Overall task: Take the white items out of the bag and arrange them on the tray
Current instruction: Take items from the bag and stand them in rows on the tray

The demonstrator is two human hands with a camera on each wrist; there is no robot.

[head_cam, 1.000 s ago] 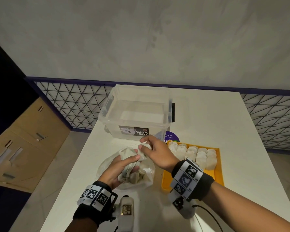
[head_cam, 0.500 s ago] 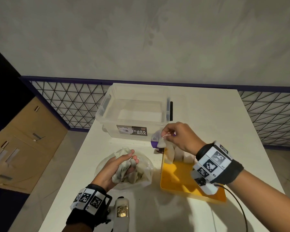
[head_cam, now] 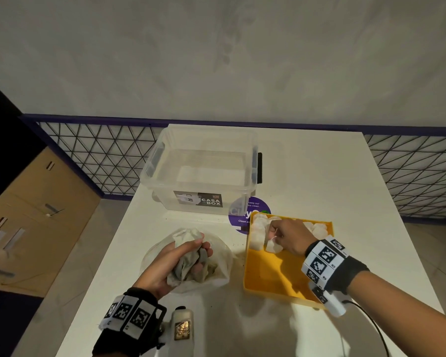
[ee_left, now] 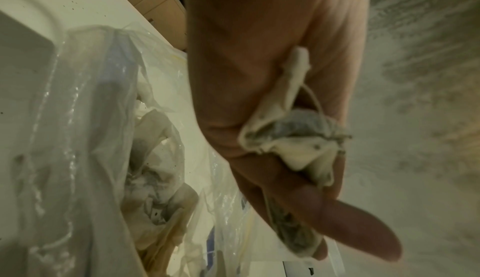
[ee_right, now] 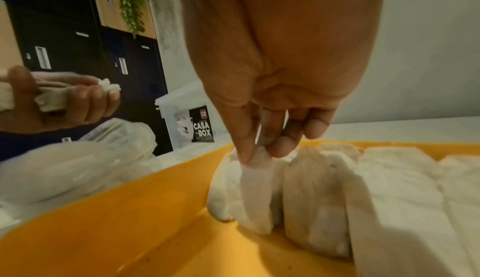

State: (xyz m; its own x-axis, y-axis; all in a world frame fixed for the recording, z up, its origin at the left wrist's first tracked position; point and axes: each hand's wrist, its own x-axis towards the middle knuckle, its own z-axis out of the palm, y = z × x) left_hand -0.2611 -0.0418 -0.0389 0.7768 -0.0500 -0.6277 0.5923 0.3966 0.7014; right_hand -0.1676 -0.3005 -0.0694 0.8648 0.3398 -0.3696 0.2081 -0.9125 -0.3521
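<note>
White sachet (ee_right: 255, 189), carried from the bag (head_cam: 218, 256) to the yellow tray (head_cam: 273, 274), stays pinched in the right hand (head_cam: 289, 237); the left hand (head_cam: 180, 261) grips more.

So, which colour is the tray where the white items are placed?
The tray is yellow-orange; the right wrist view shows it best.

Your backdrop: blotchy grey wall (head_cam: 216, 52), purple-railed wire mesh (head_cam: 93, 155), tan-and-navy cabinets (head_cam: 34, 217) on your left
</note>
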